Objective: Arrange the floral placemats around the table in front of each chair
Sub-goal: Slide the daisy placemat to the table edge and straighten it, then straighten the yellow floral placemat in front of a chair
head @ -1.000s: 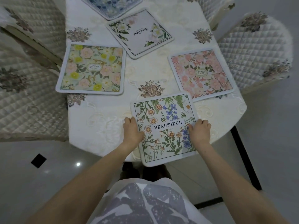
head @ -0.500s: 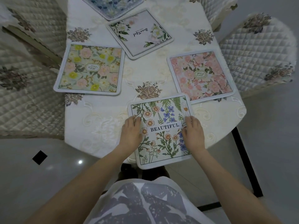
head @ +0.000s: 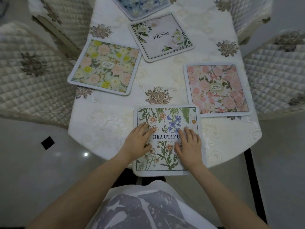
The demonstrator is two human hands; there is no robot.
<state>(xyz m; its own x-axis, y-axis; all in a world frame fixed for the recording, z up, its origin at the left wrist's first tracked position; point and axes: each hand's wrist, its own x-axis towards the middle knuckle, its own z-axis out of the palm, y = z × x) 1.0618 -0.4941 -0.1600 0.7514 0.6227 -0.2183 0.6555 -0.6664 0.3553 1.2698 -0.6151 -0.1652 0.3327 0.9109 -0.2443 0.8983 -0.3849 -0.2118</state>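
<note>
The wildflower placemat (head: 166, 129), printed BEAUTIFUL, lies flat at the near end of the table (head: 109, 129), directly below you, its near edge hanging a little past the table's rim. Your left hand (head: 137, 142) rests palm down on its left half, fingers spread and flat, gripping nothing. Your right hand (head: 189, 146) lies the same way on its right half, covering the last letter of the word; the two hands are apart, with the printed stems showing between them. Just beyond the mat's far edge sits an embroidered rose (head: 158, 96) on the white tablecloth. To your right, the pink-blossom placemat (head: 217, 88) lies near the table edge before a quilted chair (head: 277, 76), its near corner just beside the wildflower mat. To your left, the yellow-and-pink placemat (head: 105, 66) lies before another quilted chair (head: 29, 76), slightly turned. Farther up the middle, the pale placemat with white flowers (head: 161, 37) sits askew, its script upside down to you. Beyond it, the blue-flowered placemat (head: 140, 5) is cut off by the top of the view.
</note>
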